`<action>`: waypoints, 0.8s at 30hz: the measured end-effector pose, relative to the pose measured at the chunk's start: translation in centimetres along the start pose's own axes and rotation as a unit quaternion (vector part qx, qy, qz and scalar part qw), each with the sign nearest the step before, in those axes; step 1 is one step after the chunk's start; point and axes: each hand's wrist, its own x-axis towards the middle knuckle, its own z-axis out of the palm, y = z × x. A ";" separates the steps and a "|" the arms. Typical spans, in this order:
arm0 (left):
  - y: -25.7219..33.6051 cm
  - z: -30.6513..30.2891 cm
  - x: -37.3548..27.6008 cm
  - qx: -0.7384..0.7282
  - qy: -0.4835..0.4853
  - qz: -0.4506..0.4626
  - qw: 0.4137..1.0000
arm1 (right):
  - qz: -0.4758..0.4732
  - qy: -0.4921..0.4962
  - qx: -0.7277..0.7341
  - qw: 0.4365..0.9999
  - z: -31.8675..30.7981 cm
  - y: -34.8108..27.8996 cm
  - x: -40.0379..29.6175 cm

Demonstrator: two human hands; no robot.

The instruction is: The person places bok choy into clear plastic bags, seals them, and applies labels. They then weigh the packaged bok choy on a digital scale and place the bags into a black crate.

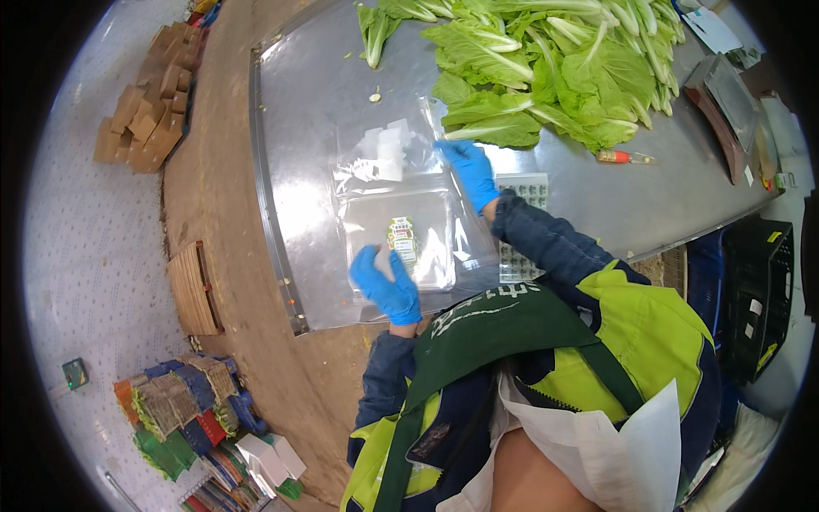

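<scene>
My left hand, in a blue glove, hovers over or rests on the near left part of a stack of clear plastic bags. Its thumb and fingers are apart, with nothing visible between them. A printed label shows on the stack just beyond the thumb. My right hand, also gloved in blue, is at the right of the bags, beside a loose clear film edge. Whether its fingertips grip that film is unclear. White translucent pieces lie at the far end of the bags. Leafy green lettuce is heaped beyond my right hand.
A sheet of small stickers lies partly under my right forearm. On the steel table are a red-handled knife and, farther right, a scale-like device. Black crates stand at the right; cardboard boxes are across the floor.
</scene>
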 end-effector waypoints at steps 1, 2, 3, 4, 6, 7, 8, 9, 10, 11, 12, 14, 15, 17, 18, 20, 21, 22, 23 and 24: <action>0.8 0.6 -0.2 -0.059 -0.039 -0.012 0.997 | -0.072 0.026 -0.046 0.996 -1.6 -1.6 -0.1; 2.0 1.5 0.3 -0.110 -0.107 -0.005 0.988 | -0.093 0.004 -0.004 0.996 -3.6 -4.4 -1.5; 2.8 3.0 0.4 -0.160 -0.204 -0.077 0.963 | -0.147 0.042 -0.153 0.976 -6.2 -5.9 -2.8; 3.6 4.8 0.5 -0.175 -0.250 -0.113 0.946 | -0.184 0.074 -0.264 0.944 -9.2 -6.6 -4.2; 3.3 10.2 0.0 -0.191 -0.300 -0.113 0.928 | -0.203 0.107 -0.353 0.907 -13.0 -6.2 -6.2; 3.2 13.0 -0.2 -0.196 -0.307 -0.076 0.928 | -0.189 0.112 -0.335 0.916 -14.4 -4.2 -6.8; 4.7 14.2 0.2 -0.206 -0.346 -0.137 0.905 | -0.173 0.117 -0.312 0.927 -15.2 -3.5 -7.6; 5.1 15.6 0.2 -0.206 -0.347 -0.141 0.904 | -0.114 0.083 -0.314 0.939 -16.1 -2.9 -8.1; 4.8 17.5 0.0 -0.207 -0.346 -0.144 0.904 | -0.056 0.048 -0.311 0.947 -16.2 -3.0 -8.3; 5.0 18.6 0.1 -0.205 -0.344 -0.145 0.905 | 0.000 0.014 -0.304 0.953 -16.0 -3.4 -8.4; 5.0 19.2 -0.1 -0.240 -0.327 -0.144 0.903 | 0.013 0.019 -0.321 0.947 -15.8 -4.0 -8.5; 7.2 17.3 1.2 -0.281 -0.354 -0.178 0.874 | 0.026 -0.008 -0.264 0.964 -15.8 -7.4 -8.4; 7.8 16.4 1.9 -0.299 -0.366 -0.196 0.859 | 0.033 -0.023 -0.234 0.971 -16.0 -8.3 -8.3; 7.5 15.6 2.1 -0.375 -0.395 -0.176 0.820 | -0.029 -0.055 -0.120 0.991 -16.0 -8.6 -7.9; 7.5 15.3 2.2 -0.408 -0.405 -0.167 0.801 | -0.021 -0.064 -0.136 0.988 -16.5 -9.1 -7.7; 8.9 13.9 2.1 -0.449 -0.398 -0.169 0.782 | -0.002 -0.081 -0.122 0.989 -16.5 -9.7 -7.6; 9.4 13.5 2.1 -0.421 -0.398 -0.181 0.795 | 0.006 -0.091 -0.160 0.983 -16.8 -10.0 -7.5; 9.5 13.1 2.2 -0.393 -0.396 -0.193 0.807 | 0.013 -0.103 -0.199 0.975 -16.8 -10.9 -7.6; 9.5 12.8 2.2 -0.365 -0.395 -0.205 0.818 | 0.020 -0.114 -0.236 0.965 -16.9 -11.2 -7.5; 9.7 12.8 2.0 -0.374 -0.364 -0.215 0.825 | -0.013 -0.105 -0.275 0.956 -17.2 -11.0 -7.5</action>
